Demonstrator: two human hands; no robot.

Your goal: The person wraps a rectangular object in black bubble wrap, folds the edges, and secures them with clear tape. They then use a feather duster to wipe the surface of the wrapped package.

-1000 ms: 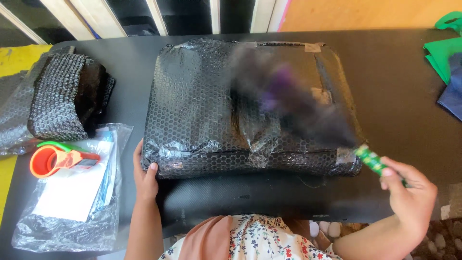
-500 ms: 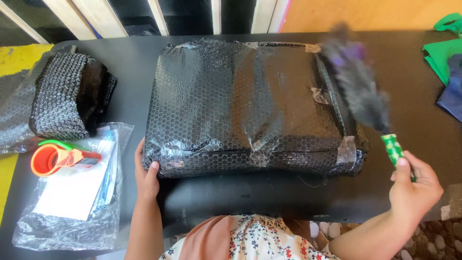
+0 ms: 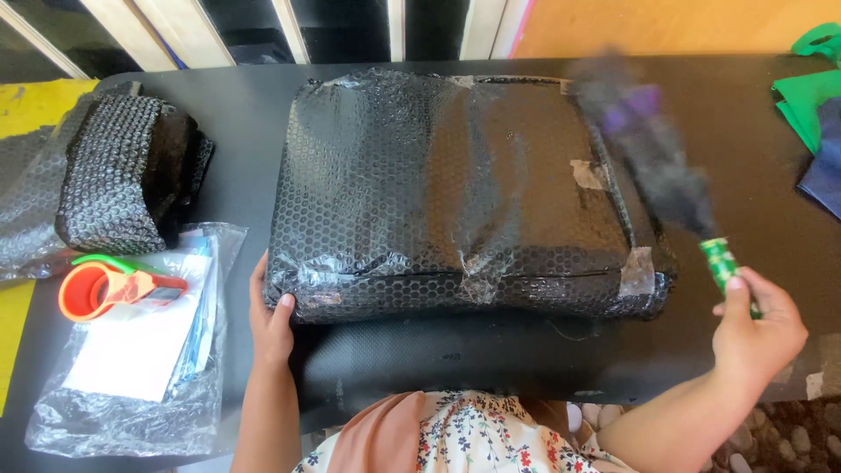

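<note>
Head view | left hand (image 3: pixel 270 320) lies flat against bubble-wrapped parcel (image 3: pixel 455 188), already taped | right hand (image 3: pixel 755 328) grips feather duster (image 3: pixel 653 166), blurred above parcel's right edge

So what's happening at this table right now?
A person is sweeping a dark feather duster with a green handle, held in the right hand, over the right end of a large parcel wrapped in black bubble wrap. The duster is blurred with motion. The left hand steadies the parcel's near left corner. To the left lie a smaller wrapped bundle and an orange tape dispenser on a clear plastic bag.
</note>
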